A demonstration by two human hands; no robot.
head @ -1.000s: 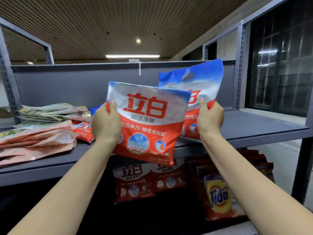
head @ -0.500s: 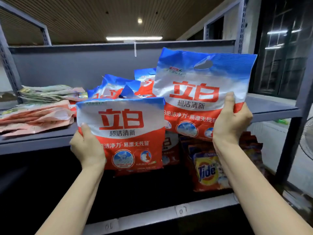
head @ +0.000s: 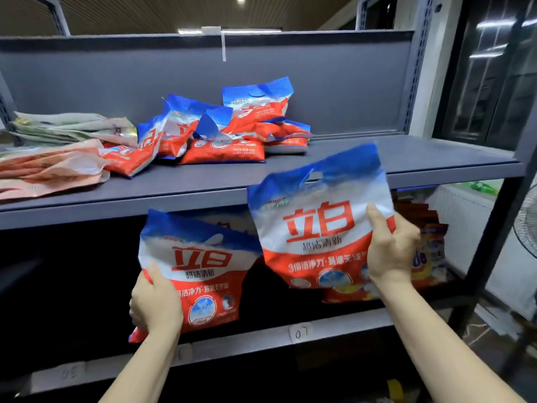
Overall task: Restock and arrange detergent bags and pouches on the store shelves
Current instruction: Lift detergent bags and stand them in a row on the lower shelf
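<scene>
Head view: my left hand (head: pixel 155 305) curls round one detergent bag (head: pixel 200 269), my right hand (head: pixel 392 248) pinches another bag (head: pixel 316 225). Above my fingers, a jumbled heap (head: pixel 226 132) on the upper shelf (head: pixel 377 158) needs straightening; neither held bag is shelved.

Two red-white-blue detergent bags upright in front of the shelves: lower bag (head: pixel 200 271) at 7 o'clock, higher bag (head: pixel 316 222) at 4 o'clock, tilted.

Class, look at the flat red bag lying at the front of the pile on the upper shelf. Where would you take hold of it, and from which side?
Grip the flat red bag by its long front edge, coming from the front of the shelf. It lies flat with that edge facing out and uncovered; other bags rest behind and over it.
</scene>
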